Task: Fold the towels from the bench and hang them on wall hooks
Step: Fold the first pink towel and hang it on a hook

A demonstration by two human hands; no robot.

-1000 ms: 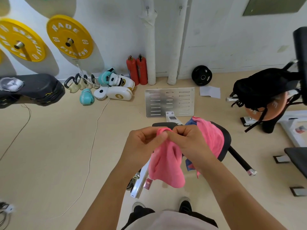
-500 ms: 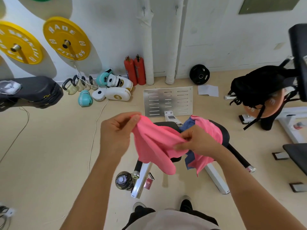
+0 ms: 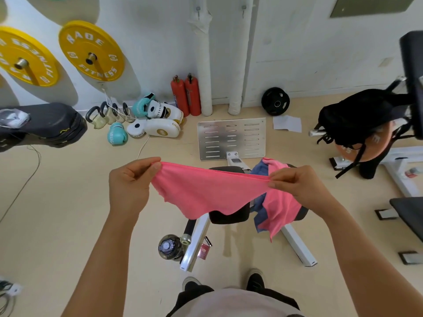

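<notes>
Because it sags in a soft curve between its two held corners, the thin pink cloth towel (image 3: 206,193) reads as light, limp and without any stiffness of its own; it should neither slip nor tear under an ordinary pinch, but it will crumple wherever it is left unsupported. Its top edge is stretched nearly level in the air above the black padded seat of the white-framed worktop (image 3: 229,216), while the lower hem hangs loose and wavy. Corners and the hemmed edge look like the sensible places to take hold, since a grip there keeps the sheet flat enough to bring one half over the other. At one end, the left hand (image 3: 128,181) pinches the corner between thumb and curled fingers; at the other, the right hand (image 3: 297,186) pinches the opposite corner in the same way, so both are closed narrowly on the fabric and well apart from each other. On the seat behind the right hand lie a second pink towel (image 3: 281,213) and a blue-grey cloth towel (image 3: 258,170), draped over the edge and overlapping. Two small metal wall hooks (image 3: 198,8) show high on the white wall, with white cloths already hanging from them.
</notes>
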